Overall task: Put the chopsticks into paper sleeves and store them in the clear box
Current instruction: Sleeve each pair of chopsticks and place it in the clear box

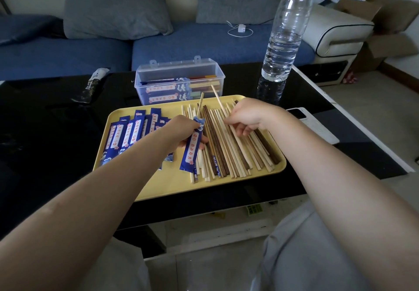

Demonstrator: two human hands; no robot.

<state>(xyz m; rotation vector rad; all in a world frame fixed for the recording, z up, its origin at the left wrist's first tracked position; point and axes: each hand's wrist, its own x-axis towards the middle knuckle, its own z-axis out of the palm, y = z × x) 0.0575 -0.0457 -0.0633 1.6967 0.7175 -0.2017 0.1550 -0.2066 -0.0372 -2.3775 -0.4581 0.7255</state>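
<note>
Blue sleeve [193, 147], red characters unreadable, gripped by left hand [181, 132]; right hand [246, 118] pinches chopstick [218, 101].

Left hand [181, 132] gripping, right hand [246, 118] pinching

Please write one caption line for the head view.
Left hand holds sleeved chopstick; right hand picks another from the yellow tray.

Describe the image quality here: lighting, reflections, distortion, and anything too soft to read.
Head view: dim, flat indoor light; the glossy black table mirrors the water bottle; wide-angle bending stretches both forearms at the edges; print on the blue sleeve in the left hand is too soft to read; the right hand looks slightly blurred over the chopsticks.
</note>
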